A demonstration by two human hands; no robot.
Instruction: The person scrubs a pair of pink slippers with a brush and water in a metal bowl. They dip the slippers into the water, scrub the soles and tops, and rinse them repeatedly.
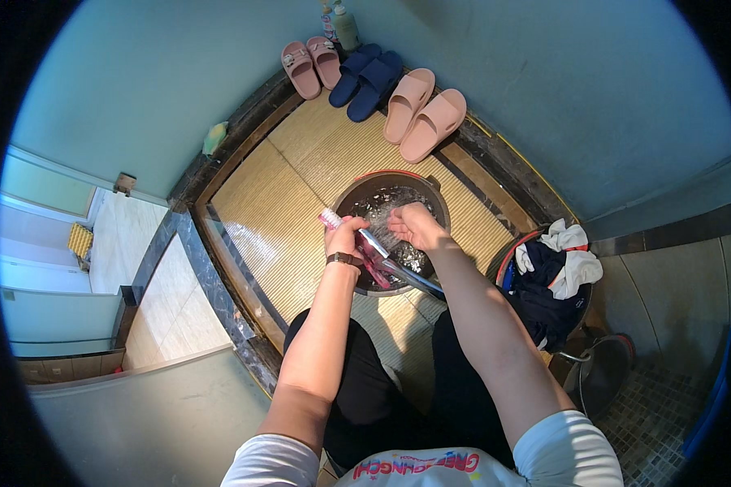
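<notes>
My left hand (344,236) grips a handheld shower with a pink, partly clear body (370,245). Its grey hose (414,279) runs off to the lower right, passing under my right forearm. A pink piece (376,273) hangs below the handle; what it is I cannot tell. Over the dark bucket (443,210), my right hand (413,225) has its fingers curled beside a spray of water (381,216). Whether those fingers hold anything is hidden. Rippling water (411,259) fills part of the bucket, which stands on the ribbed tan floor before my knees.
To the right, a tub (499,249) is heaped with dark and white clothes (551,268), beside another dark bucket (603,371). Pink slippers (432,125), navy slippers (371,82) and pump bottles (345,27) line the far wall. Raised stone edging (237,304) bounds the floor at left.
</notes>
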